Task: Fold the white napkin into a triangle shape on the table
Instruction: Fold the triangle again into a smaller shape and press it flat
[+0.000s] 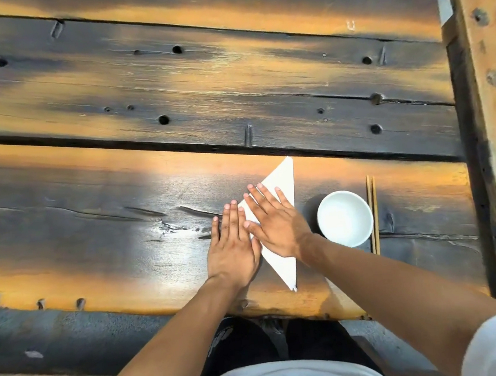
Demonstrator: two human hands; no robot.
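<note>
The white napkin (282, 184) lies flat on the near plank of the dark, orange-streaked wooden table (120, 200), already folded into a triangle. One long straight edge runs along its right side, from a sharp tip at the far end to a narrower tip near the table's front edge; the third corner, pointing left, is hidden under the hands. The left hand (231, 247) lies palm down with straight fingers held close together, covering the napkin's left part. The right hand (274, 224) presses flat on the napkin's middle, fingers straight and slightly spread. Just right of the napkin stands a white bowl (345, 218), with wooden chopsticks (373, 215) beside it.
</note>
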